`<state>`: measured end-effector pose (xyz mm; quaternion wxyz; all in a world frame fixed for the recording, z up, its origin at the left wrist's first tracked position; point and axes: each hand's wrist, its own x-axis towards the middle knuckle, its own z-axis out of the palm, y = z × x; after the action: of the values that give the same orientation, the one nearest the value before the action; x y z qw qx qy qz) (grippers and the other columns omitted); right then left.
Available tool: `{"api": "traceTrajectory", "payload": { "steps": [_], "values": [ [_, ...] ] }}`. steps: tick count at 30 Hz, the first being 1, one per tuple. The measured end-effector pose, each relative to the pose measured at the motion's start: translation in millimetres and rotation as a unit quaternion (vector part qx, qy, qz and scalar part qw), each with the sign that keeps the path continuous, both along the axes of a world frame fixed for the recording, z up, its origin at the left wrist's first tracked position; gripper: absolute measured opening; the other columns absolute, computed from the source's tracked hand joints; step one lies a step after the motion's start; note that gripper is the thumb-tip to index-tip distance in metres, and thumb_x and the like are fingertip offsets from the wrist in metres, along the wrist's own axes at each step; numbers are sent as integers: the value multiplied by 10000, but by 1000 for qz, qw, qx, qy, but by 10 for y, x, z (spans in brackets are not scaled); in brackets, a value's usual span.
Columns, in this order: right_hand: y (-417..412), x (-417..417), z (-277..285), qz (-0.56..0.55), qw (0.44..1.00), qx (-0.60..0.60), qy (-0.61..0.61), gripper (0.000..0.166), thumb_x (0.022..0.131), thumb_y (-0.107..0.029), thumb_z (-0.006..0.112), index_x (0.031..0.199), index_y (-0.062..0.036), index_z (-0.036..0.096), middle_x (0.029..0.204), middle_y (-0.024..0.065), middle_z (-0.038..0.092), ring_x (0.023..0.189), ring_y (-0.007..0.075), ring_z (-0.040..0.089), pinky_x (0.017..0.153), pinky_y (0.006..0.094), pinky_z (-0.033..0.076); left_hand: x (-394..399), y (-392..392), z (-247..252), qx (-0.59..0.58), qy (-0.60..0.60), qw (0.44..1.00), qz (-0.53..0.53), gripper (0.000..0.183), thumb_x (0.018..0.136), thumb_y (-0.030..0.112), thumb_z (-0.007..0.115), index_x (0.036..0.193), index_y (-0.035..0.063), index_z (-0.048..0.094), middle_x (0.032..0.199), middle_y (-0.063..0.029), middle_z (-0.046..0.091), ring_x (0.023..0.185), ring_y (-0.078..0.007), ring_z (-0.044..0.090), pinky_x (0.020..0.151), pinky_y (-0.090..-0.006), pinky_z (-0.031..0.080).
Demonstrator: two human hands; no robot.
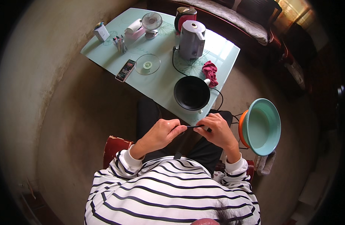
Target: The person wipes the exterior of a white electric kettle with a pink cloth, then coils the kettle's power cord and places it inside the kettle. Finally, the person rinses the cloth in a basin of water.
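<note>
A short stretch of black cord (192, 126) runs taut between my two hands above my lap. My left hand (160, 134) pinches one end of that stretch between thumb and fingers. On the other side, my right hand (218, 131) grips the cord with bent fingers; how the rest of it runs behind the hand is hidden. Just beyond, at the near corner of the glass-topped table (150, 87), stands a pot (192, 92) with a black inside and white side handles. A crumpled dark red cloth (210, 73) lies behind the pot.
A silver-grey electric kettle (190, 40) and a red-and-black kettle (185, 17) stand farther back. Around them are a glass lid (147, 64), a smartphone (125, 70), a pen holder (120, 45) and a small fan (151, 24). A turquoise basin (262, 126) stands to my right.
</note>
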<state>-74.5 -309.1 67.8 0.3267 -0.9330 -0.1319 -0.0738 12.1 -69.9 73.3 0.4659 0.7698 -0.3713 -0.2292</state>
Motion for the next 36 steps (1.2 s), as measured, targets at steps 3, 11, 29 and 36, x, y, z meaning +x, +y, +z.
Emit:
{"api": "traceTrajectory", "payload": {
  "steps": [3, 11, 29, 36],
  "values": [
    [-67, -39, -68, 3, 998, 56, -21, 172, 859, -175, 784, 910, -37, 693, 711, 95, 636, 691, 271, 621, 639, 375, 491, -43, -43, -41, -60, 18, 998, -9, 366, 1048, 270, 585, 807, -6, 577, 582, -70, 540, 515, -146, 506, 498, -299, 401],
    [194, 1, 202, -98, 970, 202, -98, 130, 932, -99, 713, 931, 14, 649, 682, 107, 581, 549, 213, 554, 530, 311, 434, -157, -179, 15, -233, 51, 970, 51, 394, 1075, 387, 482, 902, 33, 502, 669, -10, 499, 607, -88, 485, 566, -249, 405],
    [530, 51, -211, -60, 959, 263, -91, 251, 1078, -198, 525, 1105, 22, 642, 781, 32, 660, 670, 80, 616, 592, 206, 472, -197, -236, 98, -487, 142, 846, 165, 388, 1126, 341, 335, 850, 80, 414, 668, 17, 336, 576, -113, 334, 557, -300, 370],
    [689, -52, -185, -84, 859, 504, 12, 299, 1099, -262, 478, 990, -22, 621, 799, 34, 652, 576, 49, 500, 508, 189, 366, -191, -311, 62, -523, 153, 813, 207, 387, 1128, 337, 342, 836, 88, 398, 675, 13, 329, 609, -130, 344, 605, -316, 373]
  ]
}}
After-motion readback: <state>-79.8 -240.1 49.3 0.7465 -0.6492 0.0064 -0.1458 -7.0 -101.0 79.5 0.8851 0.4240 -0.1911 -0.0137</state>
